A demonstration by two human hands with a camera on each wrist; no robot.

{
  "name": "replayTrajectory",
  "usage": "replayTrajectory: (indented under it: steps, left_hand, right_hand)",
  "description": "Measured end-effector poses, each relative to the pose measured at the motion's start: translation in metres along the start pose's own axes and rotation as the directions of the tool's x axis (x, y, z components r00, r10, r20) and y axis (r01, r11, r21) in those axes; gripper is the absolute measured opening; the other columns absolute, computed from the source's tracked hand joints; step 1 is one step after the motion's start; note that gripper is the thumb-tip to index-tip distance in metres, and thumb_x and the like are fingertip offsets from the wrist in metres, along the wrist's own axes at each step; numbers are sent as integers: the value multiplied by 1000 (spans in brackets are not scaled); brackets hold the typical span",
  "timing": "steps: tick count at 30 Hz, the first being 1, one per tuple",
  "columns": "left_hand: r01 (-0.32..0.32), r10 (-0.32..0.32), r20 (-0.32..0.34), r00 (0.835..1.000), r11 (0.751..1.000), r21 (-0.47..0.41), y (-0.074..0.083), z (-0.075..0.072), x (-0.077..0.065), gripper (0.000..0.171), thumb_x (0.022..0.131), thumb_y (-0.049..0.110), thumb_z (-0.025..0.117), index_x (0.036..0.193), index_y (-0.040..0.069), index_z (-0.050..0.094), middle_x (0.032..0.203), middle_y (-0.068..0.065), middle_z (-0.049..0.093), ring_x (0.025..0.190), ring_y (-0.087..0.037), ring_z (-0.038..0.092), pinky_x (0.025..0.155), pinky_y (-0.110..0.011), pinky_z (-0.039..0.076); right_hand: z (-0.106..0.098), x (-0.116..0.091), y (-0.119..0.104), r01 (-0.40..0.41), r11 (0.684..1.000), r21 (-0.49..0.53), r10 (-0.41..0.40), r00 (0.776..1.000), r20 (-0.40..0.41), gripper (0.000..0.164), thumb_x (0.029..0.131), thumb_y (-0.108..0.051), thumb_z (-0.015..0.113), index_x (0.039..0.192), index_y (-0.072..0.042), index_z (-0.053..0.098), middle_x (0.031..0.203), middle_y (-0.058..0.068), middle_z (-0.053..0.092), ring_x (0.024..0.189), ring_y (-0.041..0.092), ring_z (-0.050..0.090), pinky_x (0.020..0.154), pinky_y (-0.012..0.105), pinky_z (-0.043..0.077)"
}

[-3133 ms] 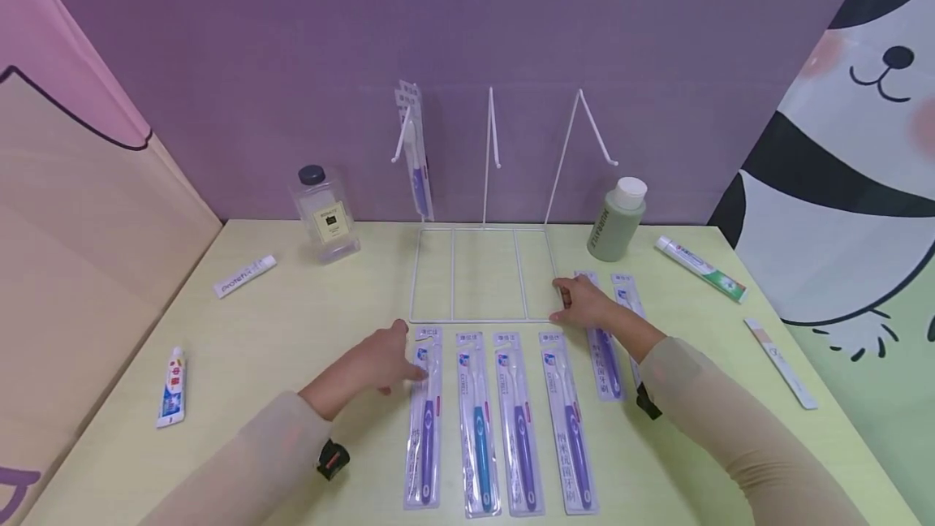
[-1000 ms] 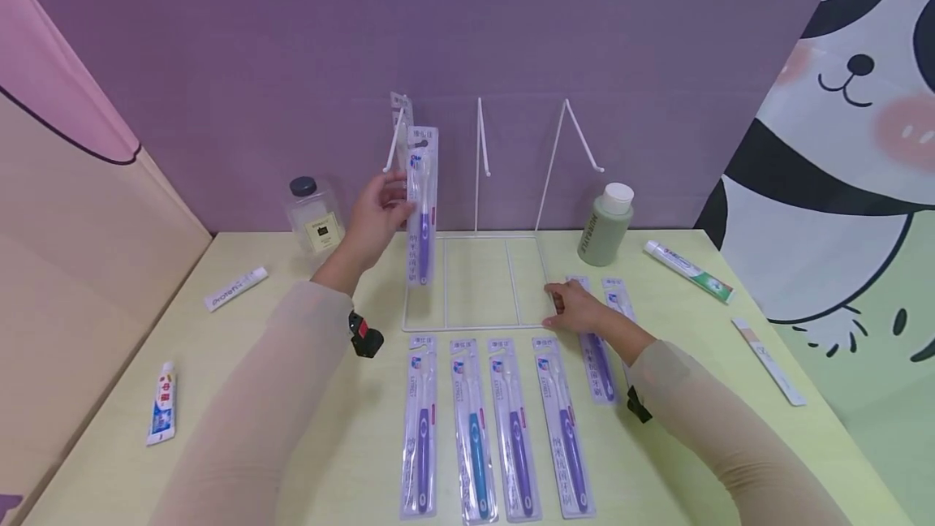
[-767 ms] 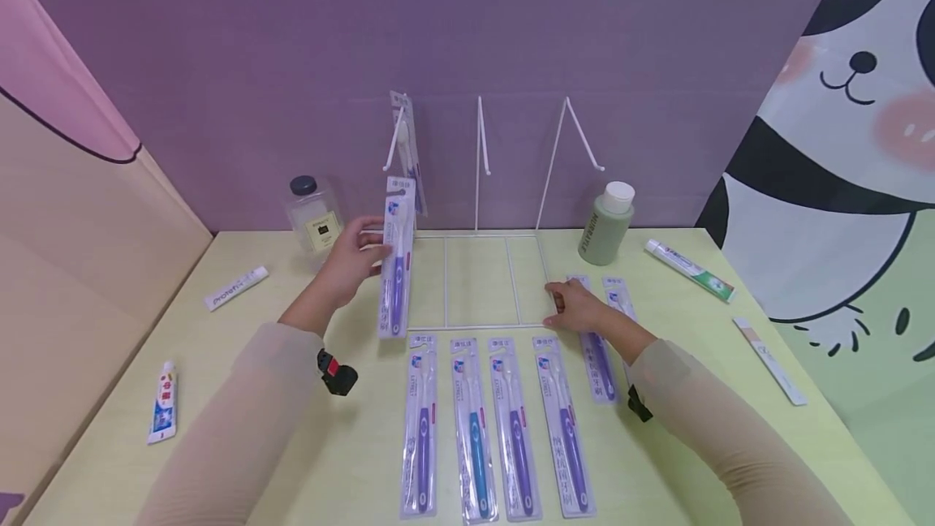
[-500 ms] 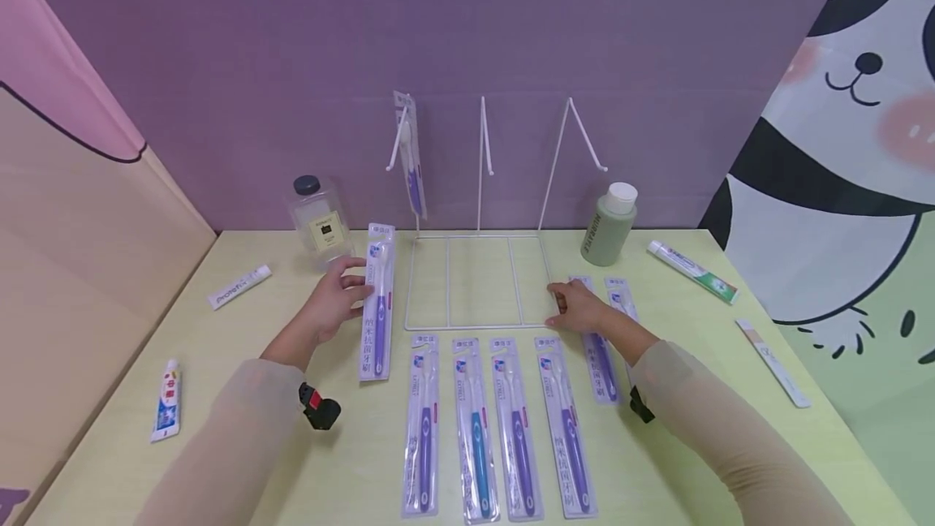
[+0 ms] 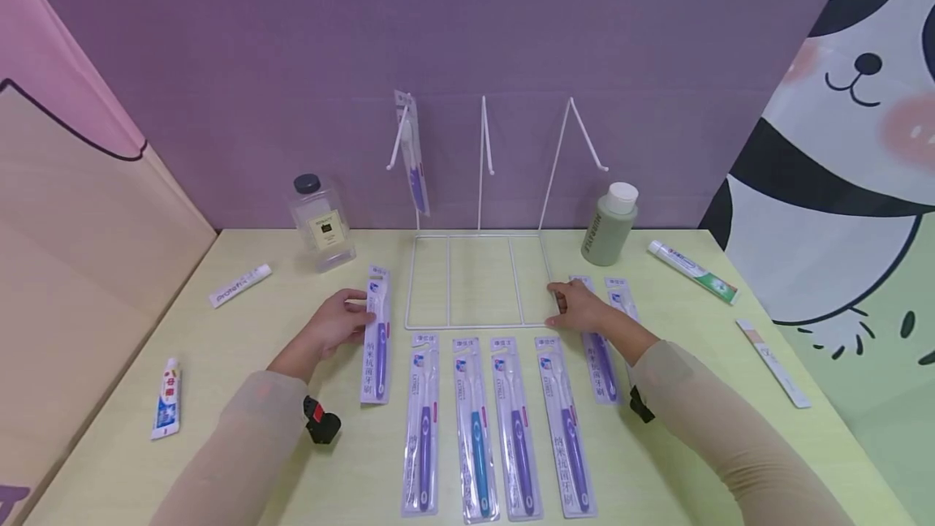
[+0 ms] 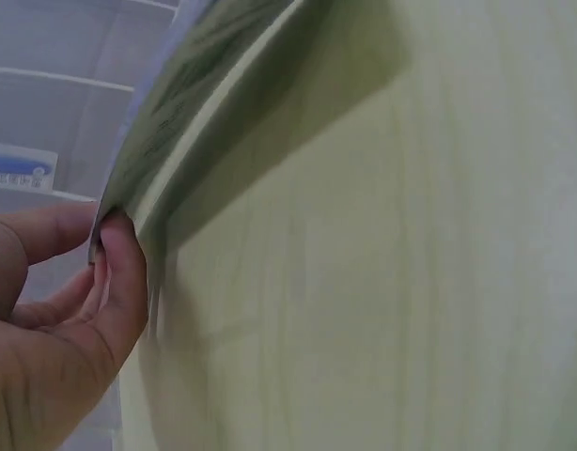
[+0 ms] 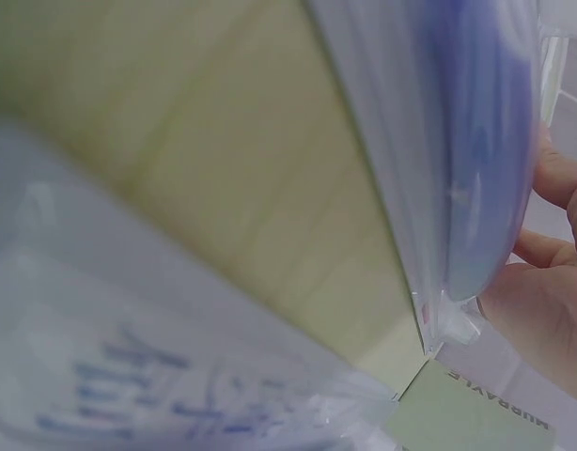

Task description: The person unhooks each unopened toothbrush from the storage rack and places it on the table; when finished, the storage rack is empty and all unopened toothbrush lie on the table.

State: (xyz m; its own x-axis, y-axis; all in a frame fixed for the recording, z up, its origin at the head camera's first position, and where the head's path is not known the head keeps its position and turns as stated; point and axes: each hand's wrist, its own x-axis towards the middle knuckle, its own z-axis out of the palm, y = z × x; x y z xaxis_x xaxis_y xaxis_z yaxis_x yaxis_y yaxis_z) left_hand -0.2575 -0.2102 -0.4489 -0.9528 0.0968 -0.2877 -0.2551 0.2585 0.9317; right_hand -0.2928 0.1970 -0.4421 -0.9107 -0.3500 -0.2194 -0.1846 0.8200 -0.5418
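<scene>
My left hand (image 5: 330,329) pinches the edge of a packaged toothbrush (image 5: 381,347) with a purple handle, held upright left of the wire rack. In the left wrist view, thumb and fingers grip the edge of the toothbrush pack (image 6: 190,99), whose back side casts a shadow on the table. At the rack's right front corner, my right hand (image 5: 582,308) pinches the white wire rack (image 5: 482,325). Another toothbrush pack (image 5: 413,157) hangs on the rack's left hook (image 5: 397,140); the middle hook (image 5: 489,140) and right hook (image 5: 588,136) carry nothing.
In front of the rack lie several toothbrush packs (image 5: 478,428) in a row, with two more packs (image 5: 602,368) under and beside my right forearm. A clear bottle (image 5: 321,226), a green bottle (image 5: 610,226) and toothpaste tubes (image 5: 167,400) stand or lie around the rack.
My left hand has taken a toothbrush pack off the left hook and brought it down to the left, near the table. One pack stays hanging there. My right hand keeps its place on the rack.
</scene>
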Motion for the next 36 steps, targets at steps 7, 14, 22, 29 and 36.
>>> replayTrajectory:
  steps: [7, 14, 22, 29, 36]
  left_hand:
    - [59, -48, -58, 997, 976, 210, 0, 5, 3, 43, 86, 2, 56, 124, -9, 37, 110, -24, 50, 75, -21, 59, 63, -32, 51]
    - [47, -11, -68, 998, 832, 552, 34, -4, -1, 44, 89, 22, 54, 119, -9, 43, 106, -22, 53, 75, -24, 60, 68, -35, 47]
    - [-221, 295, -129, 947, 888, 403, 101, -1, 31, 38, 91, 14, 51, 123, -5, 43, 112, -19, 51, 91, -30, 56, 75, -35, 47]
    - [-396, 423, -282, 861, 906, 148, 144, 9, 60, 45, 88, 6, 53, 129, -1, 36, 126, -17, 44, 114, -26, 44, 91, -34, 38]
    - [-463, 443, -293, 847, 886, 0, 161, 20, 81, 64, 86, 4, 59, 138, 2, 22, 141, -15, 29, 127, -24, 29, 99, -31, 29]
  right_hand:
    - [-1, 0, 0, -9, 1000, 6, 9, 1000, -2, 71, 81, -19, 70, 138, 1, 32, 102, 11, 37, 89, 23, 38, 77, 37, 38]
    - [1, 1, 0, -12, 1000, 4, 12, 1000, -1, 72, 80, -18, 70, 138, 1, 32, 101, 11, 37, 90, 23, 38, 78, 37, 38]
    - [3, 4, 4, -20, 1000, -18, 20, 1000, 1, 73, 80, -21, 70, 138, -1, 32, 101, 10, 37, 89, 23, 38, 78, 36, 38]
    - [2, 6, 4, -5, 1000, 2, 5, 1000, -11, 72, 80, -19, 70, 138, 0, 32, 99, 9, 37, 88, 22, 37, 76, 35, 38]
    - [3, 5, 6, 6, 1000, -7, -6, 1000, -16, 72, 78, -18, 72, 136, 2, 34, 97, 9, 37, 88, 22, 36, 74, 34, 36]
